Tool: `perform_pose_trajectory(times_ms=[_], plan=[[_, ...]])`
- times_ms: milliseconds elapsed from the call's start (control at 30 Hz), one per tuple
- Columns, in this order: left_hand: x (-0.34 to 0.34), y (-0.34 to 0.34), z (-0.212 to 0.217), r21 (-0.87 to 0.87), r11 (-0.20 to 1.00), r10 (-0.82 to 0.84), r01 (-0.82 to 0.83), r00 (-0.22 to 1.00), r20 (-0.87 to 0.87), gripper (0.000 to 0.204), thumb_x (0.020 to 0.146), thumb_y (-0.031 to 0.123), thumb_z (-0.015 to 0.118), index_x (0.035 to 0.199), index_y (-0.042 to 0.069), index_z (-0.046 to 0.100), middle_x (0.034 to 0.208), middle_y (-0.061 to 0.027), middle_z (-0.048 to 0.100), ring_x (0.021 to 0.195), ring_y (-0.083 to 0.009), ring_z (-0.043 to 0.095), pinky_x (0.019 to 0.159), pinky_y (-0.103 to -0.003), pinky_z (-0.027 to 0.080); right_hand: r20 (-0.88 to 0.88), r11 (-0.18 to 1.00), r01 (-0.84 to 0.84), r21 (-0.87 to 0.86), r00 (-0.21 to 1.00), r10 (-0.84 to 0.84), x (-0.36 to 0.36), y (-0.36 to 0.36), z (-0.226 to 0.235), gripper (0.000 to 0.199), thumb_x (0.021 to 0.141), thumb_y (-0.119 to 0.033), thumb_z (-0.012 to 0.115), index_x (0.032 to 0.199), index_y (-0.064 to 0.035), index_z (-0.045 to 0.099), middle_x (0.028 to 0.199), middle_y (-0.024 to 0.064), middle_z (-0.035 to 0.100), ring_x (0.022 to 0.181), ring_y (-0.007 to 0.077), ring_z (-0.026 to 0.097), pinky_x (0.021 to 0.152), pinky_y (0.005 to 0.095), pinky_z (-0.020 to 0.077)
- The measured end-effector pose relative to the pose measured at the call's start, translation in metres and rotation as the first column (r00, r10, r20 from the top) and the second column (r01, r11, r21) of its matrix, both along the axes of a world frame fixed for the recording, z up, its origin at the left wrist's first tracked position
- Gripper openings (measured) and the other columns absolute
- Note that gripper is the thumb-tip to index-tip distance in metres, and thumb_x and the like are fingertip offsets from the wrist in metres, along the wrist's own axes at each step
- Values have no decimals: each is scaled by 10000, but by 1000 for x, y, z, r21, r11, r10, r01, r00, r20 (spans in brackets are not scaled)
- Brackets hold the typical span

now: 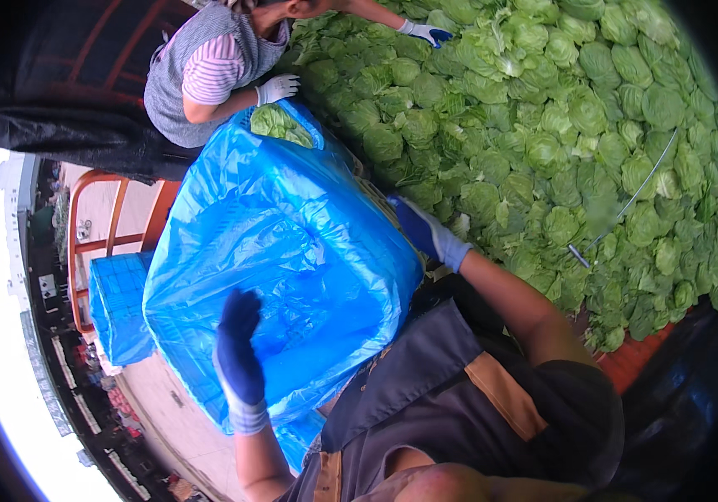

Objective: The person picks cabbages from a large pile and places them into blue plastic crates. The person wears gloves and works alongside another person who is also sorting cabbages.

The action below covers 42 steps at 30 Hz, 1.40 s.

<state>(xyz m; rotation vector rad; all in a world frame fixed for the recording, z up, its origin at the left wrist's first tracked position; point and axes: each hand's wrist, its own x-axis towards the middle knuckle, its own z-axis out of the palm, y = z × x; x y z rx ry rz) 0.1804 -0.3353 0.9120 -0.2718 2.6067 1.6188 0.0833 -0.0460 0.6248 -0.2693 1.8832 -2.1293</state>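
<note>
A large crate lined with blue plastic (208, 192) stands in front of me, its film spread over the rim and down inside. My left hand (242, 360), in a blue and white glove, is over the crate's near left side, fingers stretched out and nothing in it. On the other side, my right hand (432, 232), gloved alike, is beside the crate's right edge, next to the cabbage pile (560, 151). Its fingers point away from me, extended, and I see nothing held. Whether they touch the crate, I cannot tell.
Across from me a co-worker (208, 75) in white and blue gloves reaches over the pile, beside another blue-lined container holding cabbage (279, 125). A thin curved rod (643, 186) lies across the heads. Left are an orange metal frame (76, 243) and a blue-wrapped crate (118, 305).
</note>
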Motion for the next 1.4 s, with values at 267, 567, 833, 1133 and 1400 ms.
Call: perform_pose_trajectory(times_ms=[267, 567, 833, 1133, 1400], plan=[[-113, 64, -54, -351, 699, -585, 623, 780, 221, 373, 944, -24, 485, 1302, -72, 575, 1271, -233, 644, 1159, -367, 652, 1012, -425, 503, -120, 927, 136, 350, 988, -99, 50, -79, -104, 678, 966, -179, 599, 1578, -66, 329, 1617, 212, 335, 1521, 356, 286, 1262, 432, 202], [-125, 52, -22, -603, 502, -755, 620, 655, 45, 624, 929, -4, 603, 1502, -11, 357, 1130, -178, 649, 974, -281, 705, 784, -370, 604, 299, 962, 241, 131, 915, -270, 27, -79, -86, 515, 1016, -371, 467, 1353, -4, 598, 1423, 289, 541, 1355, 430, 495, 1150, 448, 369], [-134, 73, -28, 238, 957, -201, 163, 969, 146, 642, 1032, 272, 528, 1562, 99, 212, 1237, -164, 603, 995, -308, 670, 868, -514, 567, 511, 941, 223, 255, 795, -327, 24, -56, -80, 742, 1023, -629, 401, 1160, 29, 716, 1190, 209, 709, 1116, 302, 655, 1006, 378, 476], [-156, 17, -12, 671, 737, -214, 81, 969, 119, 635, 985, 7, 565, 1555, 31, 287, 1312, -246, 632, 1001, -245, 685, 875, -375, 589, 552, 696, 442, -565, 830, -78, 82, -90, -120, 516, 1096, -393, 445, 1444, -24, 538, 1400, 76, 602, 1231, 183, 585, 1114, 312, 410], [-174, 16, -69, 689, 722, -170, -64, 949, 267, 481, 1063, 386, 480, 1352, 9, 554, 1063, -125, 673, 828, -215, 618, 796, -375, 529, 732, 972, 225, -62, 672, -109, 125, -67, -59, 629, 1078, -499, 354, 1387, -7, 593, 1306, 186, 657, 1239, 316, 607, 1093, 379, 432]])
